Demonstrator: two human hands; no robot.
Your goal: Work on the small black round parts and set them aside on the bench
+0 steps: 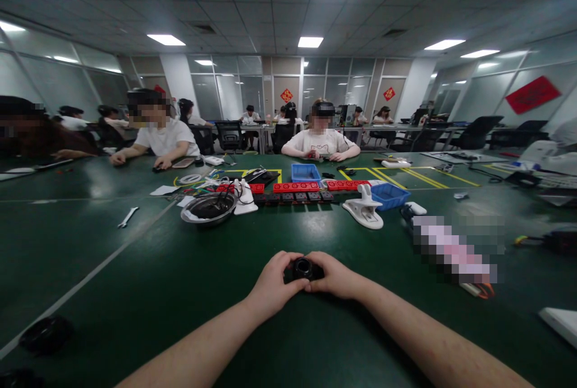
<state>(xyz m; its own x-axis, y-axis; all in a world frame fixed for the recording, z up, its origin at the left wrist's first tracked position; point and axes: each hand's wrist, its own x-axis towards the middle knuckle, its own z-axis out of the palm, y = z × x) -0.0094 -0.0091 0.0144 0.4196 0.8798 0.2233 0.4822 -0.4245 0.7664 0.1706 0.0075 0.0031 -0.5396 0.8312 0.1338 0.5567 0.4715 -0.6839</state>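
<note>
Over the near middle of the green table, my left hand (pixel 274 283) and my right hand (pixel 337 277) close around a small black part with a round collar (pixel 302 267). The collar has a dark opening that faces up toward me. Thumbs grip its near side and the fingers curl round its sides and back, so much of its body is hidden. I cannot make out exactly what kind of part it is. At the lower left lies a black rounded object (pixel 46 334), with another dark one cut off at the corner below it.
Across the table's middle stand a metal bowl (pixel 210 210), red power strips (pixel 295 187), a white clamp base (pixel 364 210) and blue trays (pixel 390 195). A wrench (pixel 128 217) lies at left, a blurred pinkish item (pixel 453 249) at right. A person (pixel 321 138) sits opposite.
</note>
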